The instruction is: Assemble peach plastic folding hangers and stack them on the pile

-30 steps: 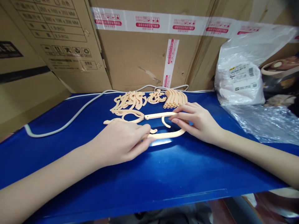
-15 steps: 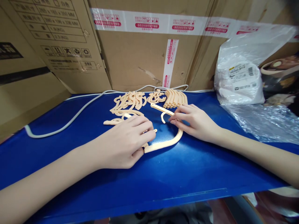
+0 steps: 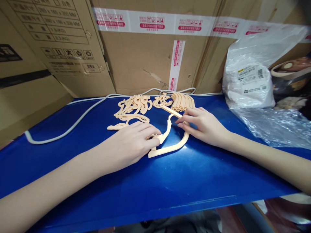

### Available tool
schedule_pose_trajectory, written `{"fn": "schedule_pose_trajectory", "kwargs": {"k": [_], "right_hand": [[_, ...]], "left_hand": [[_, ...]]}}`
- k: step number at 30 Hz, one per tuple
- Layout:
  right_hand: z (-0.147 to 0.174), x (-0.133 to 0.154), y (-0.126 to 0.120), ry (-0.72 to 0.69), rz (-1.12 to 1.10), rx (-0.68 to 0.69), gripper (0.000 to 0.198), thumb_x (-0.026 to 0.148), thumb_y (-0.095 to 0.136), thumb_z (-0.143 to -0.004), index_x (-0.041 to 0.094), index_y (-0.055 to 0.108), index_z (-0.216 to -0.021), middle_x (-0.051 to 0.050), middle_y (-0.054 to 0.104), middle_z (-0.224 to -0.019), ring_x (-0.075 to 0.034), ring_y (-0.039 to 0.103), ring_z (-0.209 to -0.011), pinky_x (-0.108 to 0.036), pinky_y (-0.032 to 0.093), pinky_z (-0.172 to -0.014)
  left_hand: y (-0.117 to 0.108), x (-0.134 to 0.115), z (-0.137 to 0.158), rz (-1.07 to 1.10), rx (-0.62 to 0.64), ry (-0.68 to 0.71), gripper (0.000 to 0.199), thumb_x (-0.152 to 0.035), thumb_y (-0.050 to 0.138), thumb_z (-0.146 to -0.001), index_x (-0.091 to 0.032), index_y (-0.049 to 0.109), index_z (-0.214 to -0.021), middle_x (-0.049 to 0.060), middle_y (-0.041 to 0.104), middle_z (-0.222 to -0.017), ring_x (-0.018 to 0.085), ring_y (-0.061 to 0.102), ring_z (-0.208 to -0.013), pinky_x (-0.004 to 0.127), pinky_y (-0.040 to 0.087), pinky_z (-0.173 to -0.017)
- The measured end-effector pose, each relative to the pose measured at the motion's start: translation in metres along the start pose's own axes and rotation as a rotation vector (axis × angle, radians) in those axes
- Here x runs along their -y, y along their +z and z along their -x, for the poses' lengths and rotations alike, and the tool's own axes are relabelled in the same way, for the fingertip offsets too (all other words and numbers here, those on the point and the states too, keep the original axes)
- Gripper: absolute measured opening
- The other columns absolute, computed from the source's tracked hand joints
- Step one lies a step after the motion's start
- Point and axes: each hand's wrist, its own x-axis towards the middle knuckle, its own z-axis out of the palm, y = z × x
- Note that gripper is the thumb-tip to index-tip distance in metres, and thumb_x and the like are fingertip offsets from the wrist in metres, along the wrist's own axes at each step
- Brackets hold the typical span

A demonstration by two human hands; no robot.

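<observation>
My left hand (image 3: 134, 147) is closed, its thumb and fingers pinching the lower end of a slim curved cream hook (image 3: 167, 129). The hook's bent upper end reaches toward my right hand (image 3: 202, 124). That hand is closed too, its fingertips gripping a larger cream hanger frame (image 3: 171, 149) at its bend. One frame arm points to the back left, while the other runs along the table to beneath my left fingers. How the frame's near end meets the hook is hidden by those fingers. Just behind my left hand lie several flat cream hanger pieces (image 3: 137, 117).
At the back of the blue table (image 3: 170, 191) are a loose pile of cream pieces (image 3: 136, 105), a few small hooks (image 3: 159, 101) and a neat row of curved arms (image 3: 183, 102). A white cable (image 3: 85, 118), cardboard boxes (image 3: 145, 55) and a plastic bag (image 3: 250, 81) surround them.
The hook has turned and moved; its stem now shows between my left fingers and the frame. My left fingers have shifted slightly. The frame's back arm has swung a little away and right.
</observation>
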Motion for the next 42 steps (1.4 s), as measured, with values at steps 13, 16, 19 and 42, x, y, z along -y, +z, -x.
{"fn": "schedule_pose_trajectory", "kwargs": {"k": [13, 16, 19, 42], "right_hand": [[0.000, -0.002, 0.002, 0.065, 0.007, -0.006, 0.023, 0.032, 0.050, -0.096, 0.020, 0.070, -0.100, -0.008, 0.064, -0.089, -0.023, 0.060, -0.088, -0.037, 0.041, -0.080], [0.000, -0.002, 0.002, 0.078, 0.001, -0.001, 0.024, 0.033, 0.050, -0.096, 0.020, 0.070, -0.100, -0.007, 0.064, -0.089, -0.022, 0.060, -0.088, -0.036, 0.041, -0.080], [0.000, -0.001, 0.003, 0.087, -0.005, -0.003, 0.023, 0.033, 0.051, -0.096, 0.021, 0.070, -0.100, -0.007, 0.065, -0.091, -0.022, 0.060, -0.088, -0.036, 0.041, -0.080], [0.000, 0.001, -0.002, 0.068, -0.037, 0.004, 0.012, 0.031, 0.056, -0.093, 0.020, 0.062, -0.092, -0.005, 0.064, -0.090, -0.021, 0.060, -0.088, -0.034, 0.040, -0.082]], "left_hand": [[-0.008, -0.006, -0.006, 0.148, 0.039, 0.004, 0.024, -0.013, 0.042, -0.091, -0.016, 0.062, -0.102, 0.008, 0.063, -0.116, 0.024, 0.056, -0.104, 0.041, 0.040, -0.091], [-0.008, -0.007, -0.007, 0.154, 0.041, -0.008, 0.021, -0.015, 0.043, -0.092, -0.016, 0.063, -0.099, 0.008, 0.064, -0.114, 0.023, 0.057, -0.100, 0.039, 0.042, -0.088], [-0.007, -0.008, -0.007, 0.156, 0.011, -0.003, 0.019, -0.024, 0.046, -0.095, -0.015, 0.063, -0.097, 0.009, 0.065, -0.110, 0.024, 0.058, -0.100, 0.039, 0.044, -0.089], [-0.007, -0.013, -0.010, 0.147, -0.027, -0.005, 0.016, -0.017, 0.046, -0.093, -0.016, 0.062, -0.094, 0.009, 0.068, -0.100, 0.023, 0.062, -0.094, 0.038, 0.049, -0.086]]}}
